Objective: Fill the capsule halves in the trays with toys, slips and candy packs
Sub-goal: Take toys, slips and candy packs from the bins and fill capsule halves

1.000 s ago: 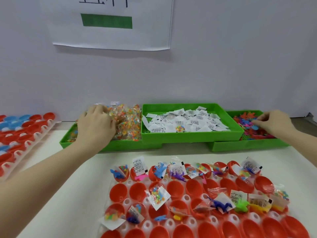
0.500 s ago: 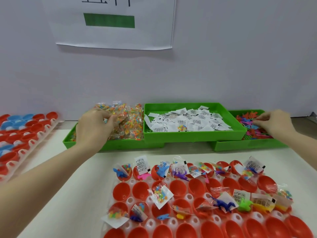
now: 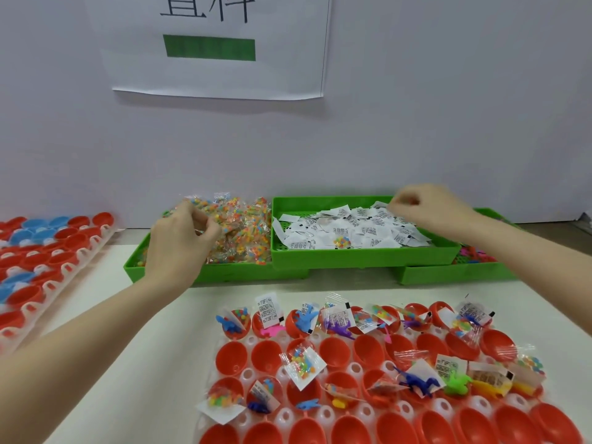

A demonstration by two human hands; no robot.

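The right hand point(image 3: 426, 208) has been shifted since a second ago from the toy bin point(image 3: 455, 274) at far right to the paper slips point(image 3: 352, 229) in the middle green bin point(image 3: 362, 256); toy pickup is judged done, slip pickup in progress. Its fingers are curled tight over the slip pile's back edge, and whether a slip or toy is held cannot be told. The left hand point(image 3: 179, 238) is kept on the candy packs point(image 3: 243, 229), fingers pinched into the heap, apparently on one pack. The capsule halves point(image 3: 336, 350) lie in the near tray point(image 3: 352, 368) on the bench, well below both hands; many are unfilled.
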